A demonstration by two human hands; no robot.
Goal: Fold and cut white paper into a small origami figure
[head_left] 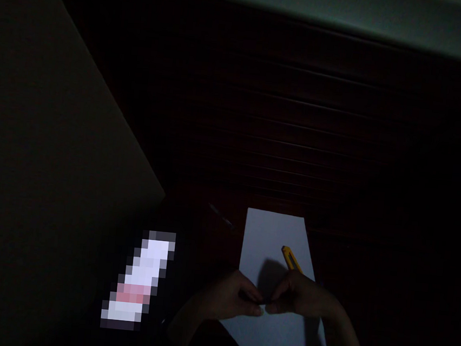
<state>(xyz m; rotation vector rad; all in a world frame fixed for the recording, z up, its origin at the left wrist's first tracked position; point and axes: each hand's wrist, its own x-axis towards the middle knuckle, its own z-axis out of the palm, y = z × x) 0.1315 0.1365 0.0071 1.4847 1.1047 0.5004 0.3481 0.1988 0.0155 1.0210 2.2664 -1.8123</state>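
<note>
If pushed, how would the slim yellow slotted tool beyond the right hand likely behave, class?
The slim yellow slotted tool looks straight, so probably stiff. It seems to lie on smooth white paper, so may slide; its flattish body suggests little rolling.

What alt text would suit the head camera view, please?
A left hand and right hand nearly meet over dimly lit white paper; anything between their fingers is too dark to identify. A yellow cutter shows partly behind the right hand.

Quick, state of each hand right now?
Left hand: pinched closed; anything held is too dark to tell.
Right hand: pinched closed too, near the yellow utility knife; contents unclear.
</note>
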